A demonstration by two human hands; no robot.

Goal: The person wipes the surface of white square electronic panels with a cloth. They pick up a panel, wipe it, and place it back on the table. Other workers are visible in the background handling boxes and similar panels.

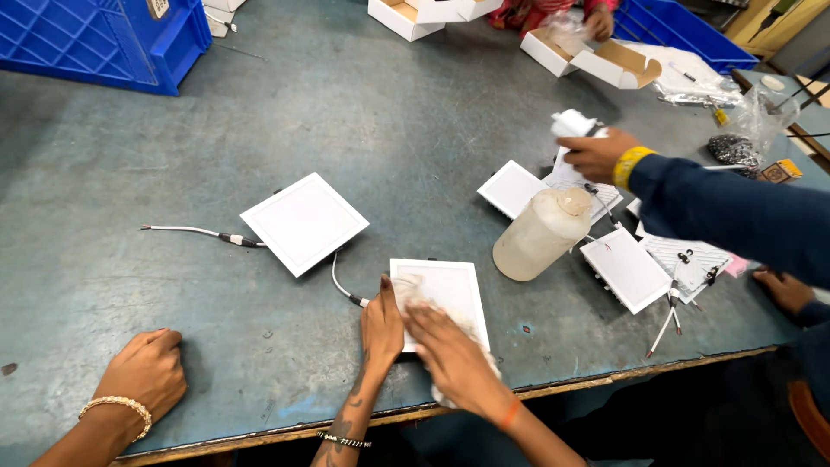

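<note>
Left hand (382, 324) lay flat, pinning the square white panel light (445, 290) at the table's (173, 156) 6 o'clock edge | right hand (454, 359) pressed a white cloth (411, 290) onto it | plastic bottle (540, 233) at 2 o'clock of the panel.

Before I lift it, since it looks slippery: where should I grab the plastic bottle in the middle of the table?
Take the bottle round its wide lower body, coming from the near table edge. It tilts toward the far right, its cap end lying by the panels and wires, so the body is the barest, broadest part.
</note>
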